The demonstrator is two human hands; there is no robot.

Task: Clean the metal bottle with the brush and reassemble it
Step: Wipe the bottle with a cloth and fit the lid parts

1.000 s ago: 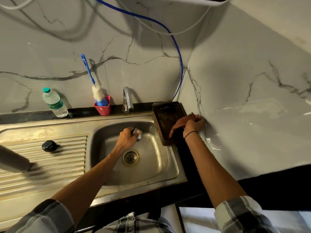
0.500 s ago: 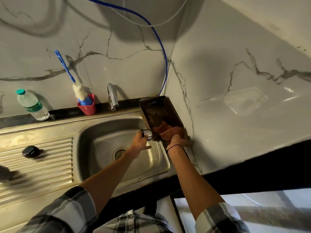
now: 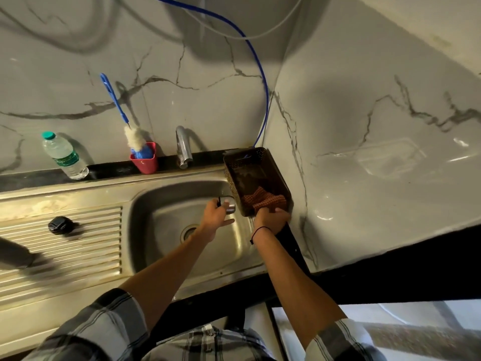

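- Left grip (image 3: 217, 213): fingers curled round metal cap (image 3: 229, 205), over sink (image 3: 161, 204).
- Right grip (image 3: 272, 217): pinches cloth (image 3: 268, 200) at basket (image 3: 231, 173) edge.
- Brush (image 3: 114, 100): upright in cup (image 3: 144, 162), well apart.
- Black lid (image 3: 59, 225): on drainboard.

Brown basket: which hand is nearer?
Right. The right hand is at the brown basket's near end, gripping the checked cloth inside it. The left hand holds a small metal part just beside it, over the sink.

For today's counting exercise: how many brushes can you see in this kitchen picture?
1. The blue-handled brush stands bristles-down in the red cup behind the sink, left of the tap. Others could be hidden.
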